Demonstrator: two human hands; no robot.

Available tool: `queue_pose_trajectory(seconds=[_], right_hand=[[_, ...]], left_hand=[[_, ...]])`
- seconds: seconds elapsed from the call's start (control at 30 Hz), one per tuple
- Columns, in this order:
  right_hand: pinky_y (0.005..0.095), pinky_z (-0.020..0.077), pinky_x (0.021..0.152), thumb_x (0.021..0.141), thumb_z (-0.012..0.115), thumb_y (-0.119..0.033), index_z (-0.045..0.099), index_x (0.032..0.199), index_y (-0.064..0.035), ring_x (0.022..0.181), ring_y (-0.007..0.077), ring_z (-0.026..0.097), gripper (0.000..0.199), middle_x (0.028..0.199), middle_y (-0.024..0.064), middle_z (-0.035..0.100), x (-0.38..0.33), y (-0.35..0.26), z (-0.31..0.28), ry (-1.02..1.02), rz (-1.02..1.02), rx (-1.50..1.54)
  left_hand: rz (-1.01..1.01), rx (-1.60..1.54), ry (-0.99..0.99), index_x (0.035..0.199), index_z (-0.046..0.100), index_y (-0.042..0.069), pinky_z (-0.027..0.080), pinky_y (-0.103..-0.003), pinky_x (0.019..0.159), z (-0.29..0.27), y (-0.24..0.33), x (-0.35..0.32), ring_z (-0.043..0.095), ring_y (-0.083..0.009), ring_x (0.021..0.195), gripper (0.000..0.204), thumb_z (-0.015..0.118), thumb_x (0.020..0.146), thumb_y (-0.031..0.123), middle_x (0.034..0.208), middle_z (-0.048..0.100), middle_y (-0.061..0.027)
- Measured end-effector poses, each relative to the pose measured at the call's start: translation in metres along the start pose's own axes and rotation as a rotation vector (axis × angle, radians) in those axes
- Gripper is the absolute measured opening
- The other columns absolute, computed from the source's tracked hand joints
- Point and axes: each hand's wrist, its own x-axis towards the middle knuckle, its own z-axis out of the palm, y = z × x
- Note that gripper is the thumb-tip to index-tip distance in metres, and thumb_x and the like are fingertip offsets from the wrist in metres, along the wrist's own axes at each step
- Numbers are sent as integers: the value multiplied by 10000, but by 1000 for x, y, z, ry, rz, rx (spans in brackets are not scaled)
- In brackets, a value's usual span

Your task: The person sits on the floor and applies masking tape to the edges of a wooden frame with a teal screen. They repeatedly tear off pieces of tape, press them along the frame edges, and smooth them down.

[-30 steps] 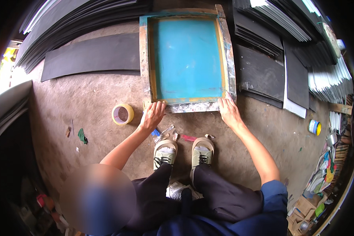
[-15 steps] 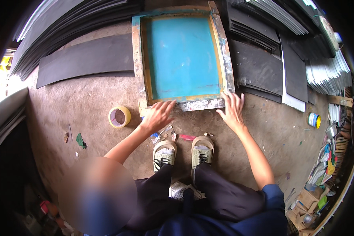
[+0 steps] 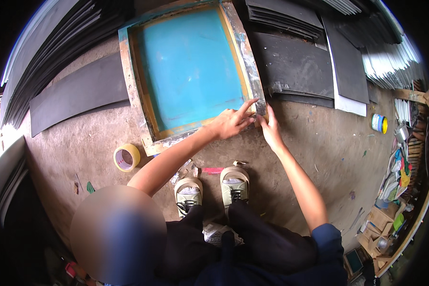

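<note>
A screen printing frame (image 3: 137,97) with turquoise mesh (image 3: 190,71) and paint-smeared wooden rails lies on the floor in front of me. My left hand (image 3: 231,123) reaches across its near rail to the near right corner. The index finger there is stretched out over the corner, the other fingers loosely bent. My right hand (image 3: 270,131) is at the same corner from outside, fingers along the right rail's outer side and thumb at the corner's near face. What lies under the left fingers is hidden.
A yellow tape roll (image 3: 126,157) stands by the near left corner. Dark sheets lie left (image 3: 81,90) and right (image 3: 295,64) of the frame. A red strip (image 3: 212,170) and scraps lie before my shoes (image 3: 234,189). Further right are a blue-yellow can (image 3: 379,123) and clutter.
My left hand has moved right along the near rail to the near right corner. My right hand has shifted from the rail's top to the corner's outer side. The view has turned slightly.
</note>
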Motion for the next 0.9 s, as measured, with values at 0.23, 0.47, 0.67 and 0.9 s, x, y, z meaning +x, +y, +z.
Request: queue_pose_trajectory(seconds=[0.23,0.47,0.67,0.9], right_hand=[[353,334,992,868,567,-312,302,1331,40,1211,313,429,639,1274,240,456,7,6,3,20,58,139],[365,329,997,857,564,-382,300,1321,63,1208,334,427,695,1270,262,451,8,-13,11,33,40,-53],[472,211,1066,863,485,-41,233,1369,12,1316,352,223,568,1428,202,208,-2,-36,26,251,-404,-433],[436,205,1086,850,552,-315,259,1372,-43,1256,291,329,657,1352,142,361,-38,-57,99,-243,-844,-852]], left_hand=[[190,310,44,1300,288,44,497,-441,610,11,10,-9,619,-352,708,517,516,882,247,926,606,-222],[74,666,84,1380,208,32,273,-443,1036,-7,-21,-94,353,-283,1253,720,524,842,391,1370,344,-153],[-341,912,222,1402,175,41,72,-457,1114,-24,-23,-202,138,-231,1368,892,586,746,484,1465,193,-98],[-565,923,420,1411,166,40,69,-487,1094,-17,-23,-251,109,-227,1377,874,503,785,549,1480,161,-91]])
